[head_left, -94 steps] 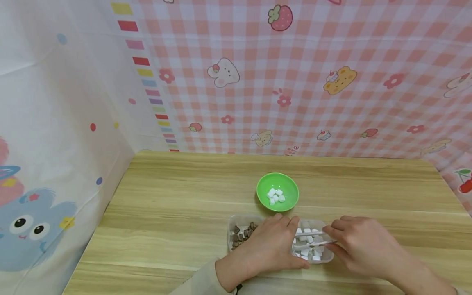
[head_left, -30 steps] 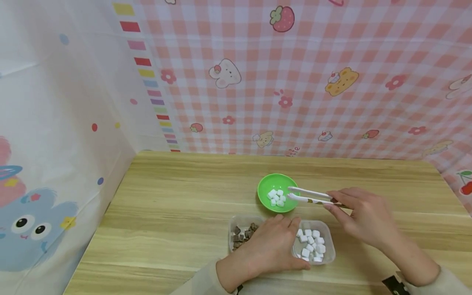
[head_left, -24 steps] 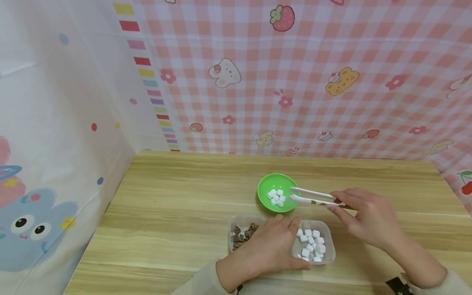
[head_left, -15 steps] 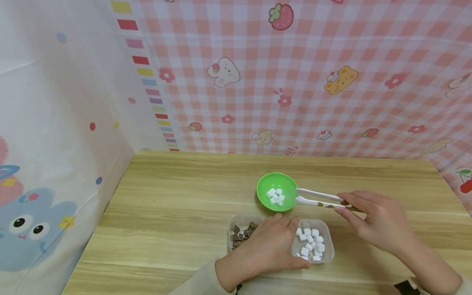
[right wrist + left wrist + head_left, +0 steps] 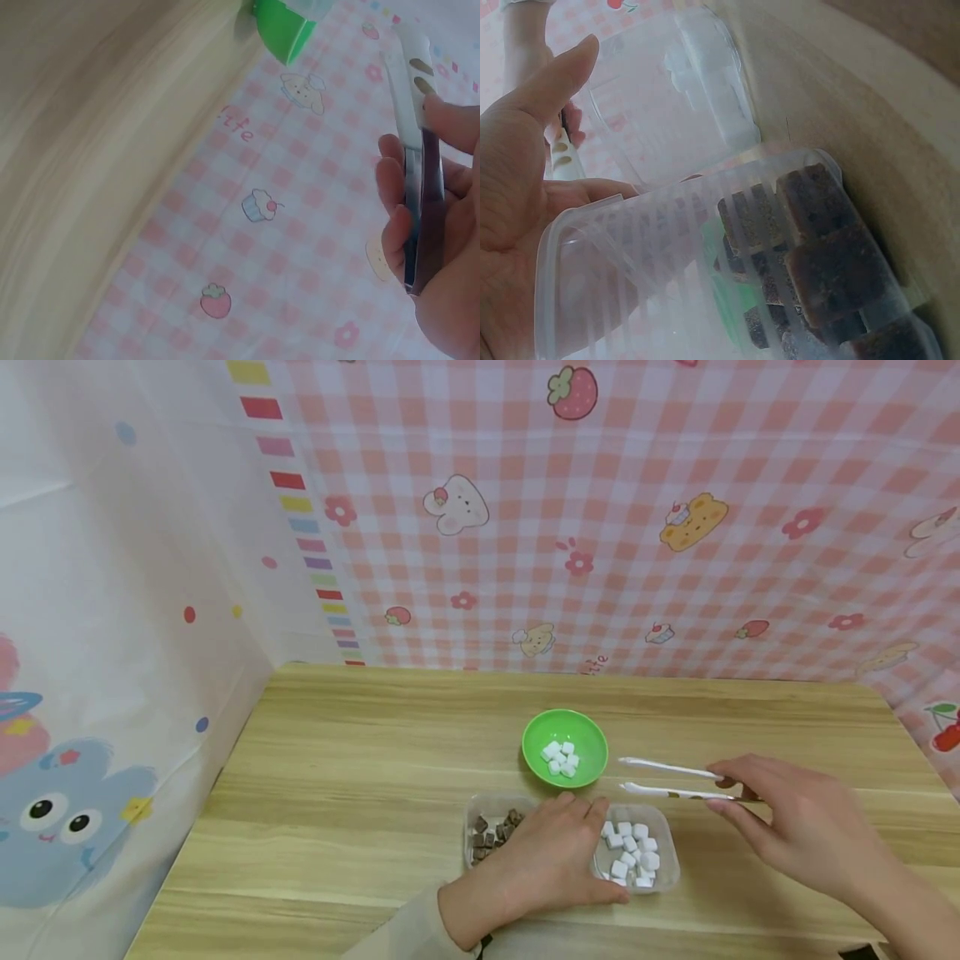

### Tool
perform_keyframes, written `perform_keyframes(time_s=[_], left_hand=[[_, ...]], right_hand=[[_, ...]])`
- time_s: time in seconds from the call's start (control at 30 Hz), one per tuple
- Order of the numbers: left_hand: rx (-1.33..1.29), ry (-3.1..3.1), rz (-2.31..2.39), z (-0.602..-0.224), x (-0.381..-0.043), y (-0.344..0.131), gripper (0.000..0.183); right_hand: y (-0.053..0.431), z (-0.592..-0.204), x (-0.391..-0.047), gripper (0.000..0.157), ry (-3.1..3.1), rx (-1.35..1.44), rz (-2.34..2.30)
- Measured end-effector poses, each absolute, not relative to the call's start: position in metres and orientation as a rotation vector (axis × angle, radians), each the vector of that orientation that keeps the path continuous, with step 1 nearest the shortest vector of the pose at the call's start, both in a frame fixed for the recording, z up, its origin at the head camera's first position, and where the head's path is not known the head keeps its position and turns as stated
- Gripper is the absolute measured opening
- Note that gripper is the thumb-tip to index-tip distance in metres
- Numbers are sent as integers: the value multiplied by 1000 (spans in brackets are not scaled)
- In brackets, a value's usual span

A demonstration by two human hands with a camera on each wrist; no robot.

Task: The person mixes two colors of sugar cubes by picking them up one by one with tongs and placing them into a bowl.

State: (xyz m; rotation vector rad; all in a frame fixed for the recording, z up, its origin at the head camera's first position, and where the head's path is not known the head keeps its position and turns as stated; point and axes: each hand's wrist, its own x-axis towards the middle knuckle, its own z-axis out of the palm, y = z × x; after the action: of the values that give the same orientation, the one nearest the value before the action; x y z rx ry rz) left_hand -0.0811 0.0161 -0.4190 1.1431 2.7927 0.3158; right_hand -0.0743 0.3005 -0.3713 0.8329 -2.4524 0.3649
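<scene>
The right hand held slim white-ended tongs, dark at the handle, between thumb and curled fingers; the arms stood parted, nothing visible between the tips. Their long axis ran roughly crosswise above the wood-grain table, tips toward the person's left, just beside but apart from a round green bowl in which small white cubes lay clustered. A clear plastic box of further white cubes lay on the near side of the tips, to the left of the right hand. The left hand was nearer to it, spanning its left end and partly covering a second clear box of brown cubes. Its thumb was straight, set wide of the fingers; pressure on either box could not be determined.
</scene>
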Motion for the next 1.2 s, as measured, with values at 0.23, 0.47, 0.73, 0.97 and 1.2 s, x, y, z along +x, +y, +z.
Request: perform_keyframes(time_s=[0.23,0.47,0.73,0.97,1.2], left_hand=[[1123,2776,325,-419,-81,16,100],[1113,2783,322,-419,-81,16,101],[1120,2796,314,-419,-81,17,100],[1101,2778,320,-419,-82,17,101],[1107,2774,311,-419,-82,16,101]], right_hand=[[306,-368,-66,61,-2436,871,318],[299,-369,-62,60,-2418,952,259],[288,-374,-59,64,-2472,1000,200],[281,-380,-61,65,-2448,1079,188],[276,-386,-63,63,-2469,1130,164]])
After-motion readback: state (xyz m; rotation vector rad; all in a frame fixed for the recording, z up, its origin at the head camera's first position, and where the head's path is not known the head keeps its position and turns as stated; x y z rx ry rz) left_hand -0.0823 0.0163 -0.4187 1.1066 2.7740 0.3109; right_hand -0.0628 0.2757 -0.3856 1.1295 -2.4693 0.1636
